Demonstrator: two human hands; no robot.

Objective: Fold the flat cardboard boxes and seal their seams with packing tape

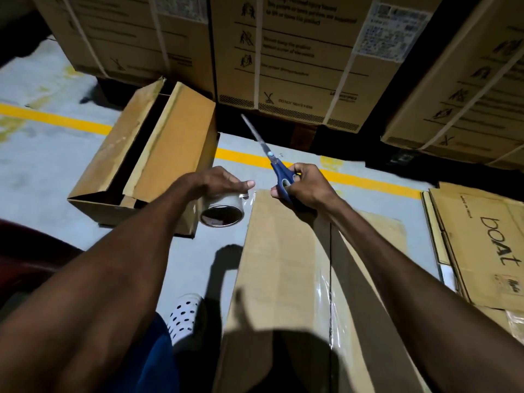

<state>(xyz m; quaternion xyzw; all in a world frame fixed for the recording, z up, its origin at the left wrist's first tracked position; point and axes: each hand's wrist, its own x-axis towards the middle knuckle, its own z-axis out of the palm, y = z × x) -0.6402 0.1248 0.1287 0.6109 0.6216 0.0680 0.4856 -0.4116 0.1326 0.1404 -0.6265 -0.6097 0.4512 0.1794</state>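
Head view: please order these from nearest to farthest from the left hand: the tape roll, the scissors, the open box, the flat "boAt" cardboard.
1. Tape roll: gripped by the left hand itself.
2. Scissors: just to its right, in the right hand.
3. Open box: on the floor to its left; close to the scissors' rank.
4. "boAt" cardboard: far right, clearly farthest.

Beyond fingertips: bare floor (pixel 286 148), then strapped cartons (pixel 286 52) wall it off. Left of fingers: open box (pixel 158 154). Right: flat stack (pixel 479 245).
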